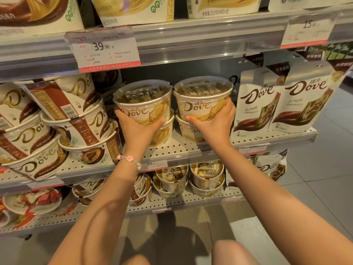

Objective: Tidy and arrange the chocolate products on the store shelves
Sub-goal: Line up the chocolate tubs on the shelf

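On the middle shelf (pixel 191 148), the left hand (pixel 136 127) cups the left upper Dove tub (pixel 143 104); the right hand (pixel 214 121) clasps its neighbour (pixel 202 100). Both tubs look light, rigid and smooth-walled, so low on the sides seems the best hold.

Grey metal shelving (pixel 200 33) (perforated decks), pale tiled floor (pixel 321 188), warm light

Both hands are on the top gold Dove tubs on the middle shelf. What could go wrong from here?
1. Each top tub, left and right, sits on a lower tub; a nudge from the left hand or right hand could tip a stack forward.
2. The brown tubs beside them already lean; a bump could probably topple them.
3. The right hand is close to the standing pouch, which might fall.
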{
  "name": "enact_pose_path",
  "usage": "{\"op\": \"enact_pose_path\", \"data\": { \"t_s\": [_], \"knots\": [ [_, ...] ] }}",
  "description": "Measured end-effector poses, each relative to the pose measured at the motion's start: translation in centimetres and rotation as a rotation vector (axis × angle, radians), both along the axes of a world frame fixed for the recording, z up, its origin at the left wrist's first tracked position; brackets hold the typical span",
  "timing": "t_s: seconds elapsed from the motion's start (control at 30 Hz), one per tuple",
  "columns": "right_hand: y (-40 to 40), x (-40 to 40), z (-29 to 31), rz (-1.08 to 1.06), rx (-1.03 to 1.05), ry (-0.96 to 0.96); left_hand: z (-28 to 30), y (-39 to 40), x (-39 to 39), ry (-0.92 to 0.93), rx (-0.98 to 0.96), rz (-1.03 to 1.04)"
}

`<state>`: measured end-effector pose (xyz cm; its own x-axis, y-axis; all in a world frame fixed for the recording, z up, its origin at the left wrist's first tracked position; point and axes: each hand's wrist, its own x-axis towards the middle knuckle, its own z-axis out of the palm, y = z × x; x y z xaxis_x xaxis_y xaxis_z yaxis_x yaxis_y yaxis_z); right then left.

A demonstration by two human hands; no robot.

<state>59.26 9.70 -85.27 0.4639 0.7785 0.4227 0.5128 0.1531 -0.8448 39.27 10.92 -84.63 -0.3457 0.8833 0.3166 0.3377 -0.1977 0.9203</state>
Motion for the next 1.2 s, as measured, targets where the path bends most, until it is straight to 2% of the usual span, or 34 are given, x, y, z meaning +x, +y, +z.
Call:
{"op": "enact_pose_path", "data": {
  "t_s": [0.23,0.67,1.2],
  "knots": [
    [-0.3,0.4,-0.8,0.057,-0.007,-0.052,-0.3,-0.2,0.7,0.021,0.011,0.07],
    [0.7,1.8,-0.4,0.117,-0.039,-0.032,-0.7,-0.1,0.6,0.02,0.016,0.044],
    [1.0,1.1,-0.7,0.044,-0.008,0.004,-0.4,0.1,0.8,0.032,-0.019,0.062]
  ]
}}
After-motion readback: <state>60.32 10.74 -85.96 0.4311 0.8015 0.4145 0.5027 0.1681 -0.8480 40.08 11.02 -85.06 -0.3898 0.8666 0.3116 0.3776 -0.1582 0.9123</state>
